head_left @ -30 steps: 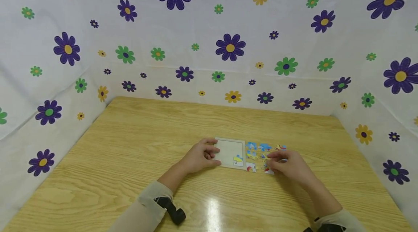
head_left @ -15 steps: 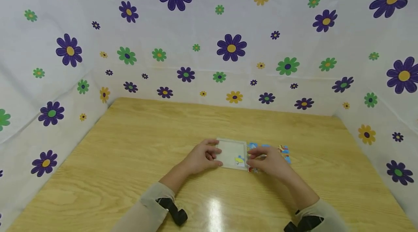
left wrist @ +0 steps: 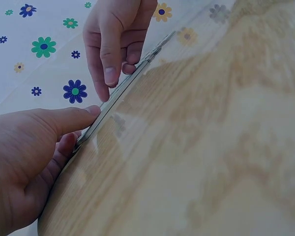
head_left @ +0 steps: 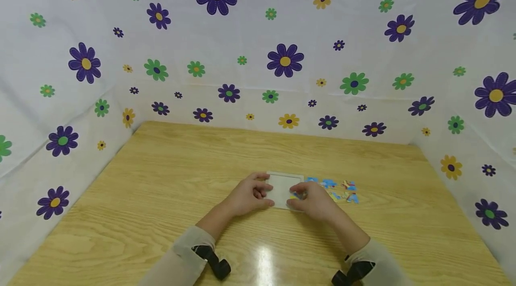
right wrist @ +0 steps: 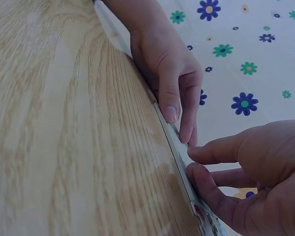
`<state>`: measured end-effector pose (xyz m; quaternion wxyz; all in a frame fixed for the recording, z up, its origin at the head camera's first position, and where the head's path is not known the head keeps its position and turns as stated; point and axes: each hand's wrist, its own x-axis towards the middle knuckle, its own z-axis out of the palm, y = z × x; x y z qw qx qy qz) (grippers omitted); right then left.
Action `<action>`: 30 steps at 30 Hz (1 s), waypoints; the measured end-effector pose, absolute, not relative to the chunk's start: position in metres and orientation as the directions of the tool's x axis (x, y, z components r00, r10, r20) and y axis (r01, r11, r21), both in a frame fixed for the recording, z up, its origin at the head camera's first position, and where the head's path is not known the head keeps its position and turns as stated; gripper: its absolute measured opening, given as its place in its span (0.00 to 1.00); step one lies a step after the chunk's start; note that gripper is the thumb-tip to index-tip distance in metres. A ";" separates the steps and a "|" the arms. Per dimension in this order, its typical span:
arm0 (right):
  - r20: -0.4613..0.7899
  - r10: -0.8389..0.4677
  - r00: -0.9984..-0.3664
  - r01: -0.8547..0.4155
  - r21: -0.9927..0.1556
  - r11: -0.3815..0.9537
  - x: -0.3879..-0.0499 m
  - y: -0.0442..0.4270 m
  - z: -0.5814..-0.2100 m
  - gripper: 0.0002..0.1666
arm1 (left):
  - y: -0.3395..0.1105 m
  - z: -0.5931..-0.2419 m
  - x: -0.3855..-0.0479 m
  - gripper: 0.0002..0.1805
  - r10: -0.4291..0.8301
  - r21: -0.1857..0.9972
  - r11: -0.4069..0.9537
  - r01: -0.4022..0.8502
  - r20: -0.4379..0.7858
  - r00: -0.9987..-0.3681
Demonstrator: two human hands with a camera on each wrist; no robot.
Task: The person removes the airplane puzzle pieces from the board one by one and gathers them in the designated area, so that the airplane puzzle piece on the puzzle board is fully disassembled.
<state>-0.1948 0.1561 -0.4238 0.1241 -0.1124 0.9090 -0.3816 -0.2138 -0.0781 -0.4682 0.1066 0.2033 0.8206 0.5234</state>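
Note:
A shallow, pale puzzle tray [head_left: 282, 183] lies on the table. My left hand [head_left: 246, 194] grips its left edge, the thumb at the near corner and the fingers along the side. My right hand [head_left: 316, 201] is over the tray's lower right corner, thumb and fingertips around a blue and yellow puzzle piece [head_left: 297, 195], mostly covered by the fingers. In the right wrist view, the thumb and fingertips of the right hand [right wrist: 255, 172] are close together at the tray [right wrist: 174, 142]. The left wrist view shows the left thumb touching the tray's rim [left wrist: 110, 103].
Several loose puzzle pieces [head_left: 350, 186] lie right of the tray, some hidden behind the right hand. The wooden table [head_left: 193, 156] is bordered by a white flower-patterned cloth [head_left: 242, 31]. Black wrist cameras [head_left: 217, 266] sit at both sleeves.
My right hand has moved left from the loose pieces to the tray's lower right corner, now partly covering the piece there. The left hand has stayed at the tray's left edge.

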 end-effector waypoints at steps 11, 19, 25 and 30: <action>-0.158 -0.268 -0.950 -0.090 -0.685 0.723 -0.195 0.155 -0.422 0.11 | -0.078 -0.468 -0.213 0.22 0.447 0.898 0.374 0.232 0.045 -0.893; -0.126 -0.279 -0.952 -0.136 -0.641 0.755 -0.192 0.155 -0.418 0.16 | -0.079 -0.467 -0.213 0.23 0.442 0.896 0.380 0.229 0.042 -0.896; -0.148 -0.253 -0.956 -0.096 -0.658 0.747 -0.193 0.155 -0.420 0.17 | -0.080 -0.467 -0.213 0.23 0.437 0.895 0.384 0.228 0.041 -0.899; -0.169 -0.230 -0.958 -0.039 -0.720 0.693 -0.194 0.162 -0.419 0.13 | -0.078 -0.468 -0.213 0.26 0.441 0.897 0.378 0.229 0.043 -0.896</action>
